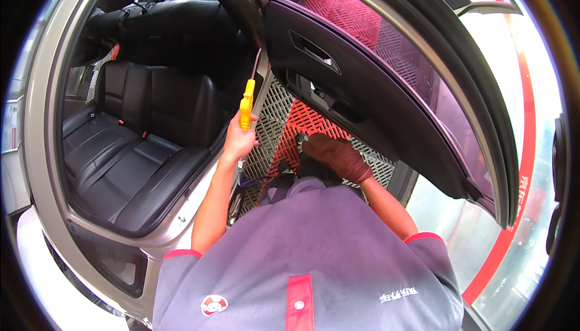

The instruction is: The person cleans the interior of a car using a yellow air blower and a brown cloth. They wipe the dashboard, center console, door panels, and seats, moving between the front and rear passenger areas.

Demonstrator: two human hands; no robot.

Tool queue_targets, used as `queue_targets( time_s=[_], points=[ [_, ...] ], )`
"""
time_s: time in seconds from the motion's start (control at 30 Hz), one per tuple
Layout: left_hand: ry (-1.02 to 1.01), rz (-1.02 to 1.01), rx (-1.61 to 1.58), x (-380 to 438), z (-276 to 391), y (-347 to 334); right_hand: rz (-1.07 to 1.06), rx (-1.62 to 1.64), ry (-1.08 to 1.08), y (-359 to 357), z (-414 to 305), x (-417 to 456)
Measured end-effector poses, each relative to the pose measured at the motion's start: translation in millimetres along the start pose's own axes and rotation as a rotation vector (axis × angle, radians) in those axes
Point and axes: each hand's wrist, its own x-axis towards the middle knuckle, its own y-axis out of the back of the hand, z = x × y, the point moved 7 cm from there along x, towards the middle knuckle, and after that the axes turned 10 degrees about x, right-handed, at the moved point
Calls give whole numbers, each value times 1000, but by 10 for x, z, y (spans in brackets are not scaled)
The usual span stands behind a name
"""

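A yellow air blow gun (246, 104) is gripped in my left hand (240, 138), beside the open car doorway. Its thin metal nozzle (257, 65) points away from me, its tip near the pillar between the door openings. Below my hand a metal fitting (241, 164) joins the gun to a dark blue hose (249, 181). Brown fabric (337, 156), either a mitt or a wrapped cloth, covers my right hand (358, 172) down to the wrist. That hand is in front of my body, above the floor and near the open door. Its fingers are hidden.
A black leather rear seat (131, 149) fills the car cabin on my left. To the right stands the open car door (362, 90), with a dark inner panel and tinted window. Red and grey grating tiles (308, 115) cover the floor. The door sill (204, 183) runs beside my left arm.
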Motion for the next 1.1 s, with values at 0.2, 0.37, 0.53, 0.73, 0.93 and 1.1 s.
queue_targets(
  time_s=[0.2, 0.37, 0.53, 0.73, 0.93, 1.1],
  points=[
    [90, -42, 41, -152, -385, 64, 19, -72, 39, -74, -258, -198],
    [96, -87, 30, -231, -730, -113, 129, -134, 28, -206, -228, -596],
    [167, -215, -5, -369, -1243, -524, 202, -183, -27, -306, -117, -1096],
    [119, -311, 38, -725, -1342, -1201, 269, -238, -97, -268, 90, -1743],
    [23, -414, 137, -1124, -1203, -1895, 324, -325, -120, -82, 437, -2286],
    [2, -518, 222, -1667, -866, -2510, 320, -435, -120, 171, 874, -2739]
  ],
)
